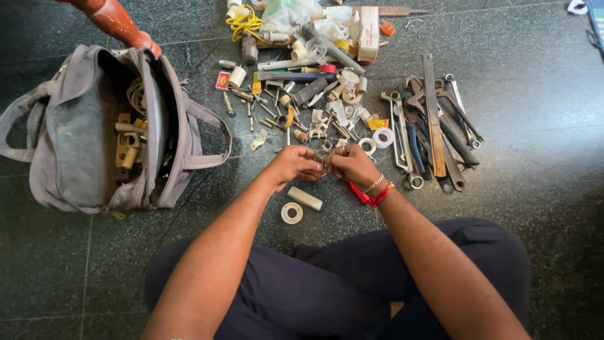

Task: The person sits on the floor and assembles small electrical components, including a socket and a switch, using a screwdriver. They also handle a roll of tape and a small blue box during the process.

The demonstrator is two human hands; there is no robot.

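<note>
A white carton with red print (pixel 368 25) lies far; a small red matchbox (pixel 222 80) lies left.

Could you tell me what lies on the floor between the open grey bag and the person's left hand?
In the head view, only bare dark floor lies between the grey bag and the left hand.

Worn grey cloth bag (pixel 82 138), metal wrenches (pixel 434 126), glossy stone floor (pixel 541 176).
</note>
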